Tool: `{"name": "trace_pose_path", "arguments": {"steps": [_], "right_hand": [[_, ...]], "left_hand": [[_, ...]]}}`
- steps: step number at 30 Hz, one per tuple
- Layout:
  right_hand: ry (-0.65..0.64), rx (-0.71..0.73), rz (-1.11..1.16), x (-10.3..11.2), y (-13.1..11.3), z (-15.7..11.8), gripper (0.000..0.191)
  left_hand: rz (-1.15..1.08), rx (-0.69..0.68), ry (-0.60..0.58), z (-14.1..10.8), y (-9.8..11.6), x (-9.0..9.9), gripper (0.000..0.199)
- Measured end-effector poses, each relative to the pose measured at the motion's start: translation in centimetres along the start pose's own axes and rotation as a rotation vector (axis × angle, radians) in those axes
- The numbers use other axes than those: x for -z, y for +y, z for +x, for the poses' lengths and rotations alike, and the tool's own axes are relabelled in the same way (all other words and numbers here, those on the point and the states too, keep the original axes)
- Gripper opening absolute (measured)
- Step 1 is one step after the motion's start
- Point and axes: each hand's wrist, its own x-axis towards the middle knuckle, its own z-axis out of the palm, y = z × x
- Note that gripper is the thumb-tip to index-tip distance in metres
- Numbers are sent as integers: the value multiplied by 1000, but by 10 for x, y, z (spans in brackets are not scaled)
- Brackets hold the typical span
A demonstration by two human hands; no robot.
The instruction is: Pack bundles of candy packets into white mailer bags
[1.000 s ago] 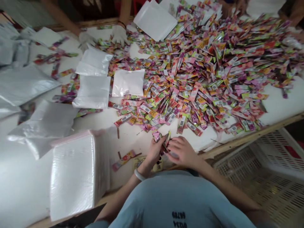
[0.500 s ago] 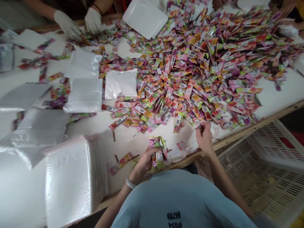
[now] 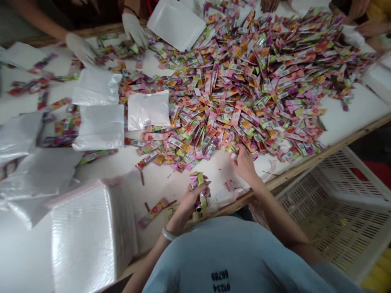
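Note:
My left hand (image 3: 190, 198) is closed around a small bunch of colourful stick sachets (image 3: 201, 199), held low over the front edge of the table. To its right, my right hand (image 3: 244, 165) pinches at the near border of the big sachet pile (image 3: 220, 110). A green and pink sachet (image 3: 232, 149) shows at its fingertips, partly hidden by the fingers. One loose sachet (image 3: 154, 212) lies on the table left of my left hand.
Silvery white pouches (image 3: 102, 126) lie at left, behind a tall stack of white bags (image 3: 82, 236). Across the table, a co-worker's gloved hands (image 3: 134, 30) handle sachets. A white stack (image 3: 177, 24) stands at the back. A perforated plastic crate (image 3: 330, 211) sits below the wooden edge at right.
My right hand has moved left along the pile's near edge, taking up a sachet there. The bunch in my left hand has turned slightly. The co-worker's gloved hands have moved apart.

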Motion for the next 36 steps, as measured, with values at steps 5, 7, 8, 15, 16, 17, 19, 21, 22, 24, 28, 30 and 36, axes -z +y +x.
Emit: {"name": "trace_pose_path", "arguments": {"steps": [5,7,8,15,16,17,19,21,22,24,28,30,36], "right_hand": [[-41,-105,-167,8,7,26,27],[21,-28,-177,11,13,16,25],[59,21,-176,11,15,11,26],[-64,743,-136,-2,-13,52,24],[-126,810,-94,-4,-19,62,24],[-173,834,-24,-7,-24,69,24],[-179,744,205,-11,-30,71,25],[-85,542,522,-18,-32,57,37],[-38,444,676,-23,-32,47,43],[-9,305,891,-35,-34,27,44],[9,88,997,-56,-43,13,26],[52,39,1014,-58,-46,16,25],[75,117,1069,-36,-53,16,21]], "left_hand": [[22,-35,9,0,11,-13,41],[23,-52,3,1,11,-13,38],[23,-56,4,2,11,-12,37],[-3,-82,121,-3,12,-9,37],[-12,-87,133,-5,11,-7,38],[-23,-96,150,-6,11,-5,40],[-45,-121,196,-9,9,2,42],[-60,-158,231,-11,8,9,45],[-62,-181,243,-12,9,12,46],[-56,-213,246,-12,11,16,45],[-36,-196,255,-6,18,16,44],[-28,-182,260,-1,21,14,45],[26,-263,240,2,25,13,46]]}}
